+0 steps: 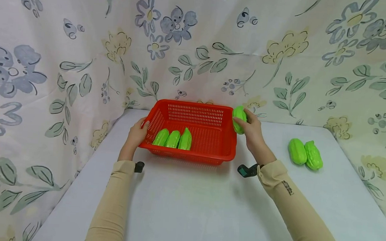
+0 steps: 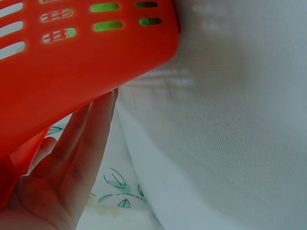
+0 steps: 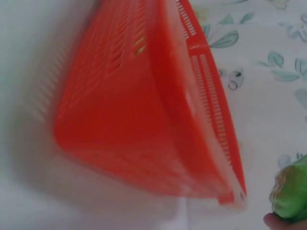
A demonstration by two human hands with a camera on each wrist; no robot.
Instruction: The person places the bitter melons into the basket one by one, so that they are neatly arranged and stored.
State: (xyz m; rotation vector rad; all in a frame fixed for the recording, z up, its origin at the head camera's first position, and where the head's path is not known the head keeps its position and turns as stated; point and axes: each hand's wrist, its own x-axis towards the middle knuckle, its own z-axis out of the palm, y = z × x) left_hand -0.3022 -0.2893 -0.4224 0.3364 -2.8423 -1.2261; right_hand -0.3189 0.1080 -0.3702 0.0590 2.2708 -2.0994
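Note:
My left hand grips the left rim of a red plastic basket. In the left wrist view, the long fingers of that hand reach along the basket wall from below. Over the basket's right rim, my right hand holds a bright green, lumpy bitter melon, fingers curled round it. Its pale, brownish end shows at the edge of the right wrist view, with a fingertip below. Three more bitter melons lie side by side in the basket's left front part.
Two further bitter melons lie against each other on the white table, right of the basket. A flowered cloth hangs behind the table and along its left side.

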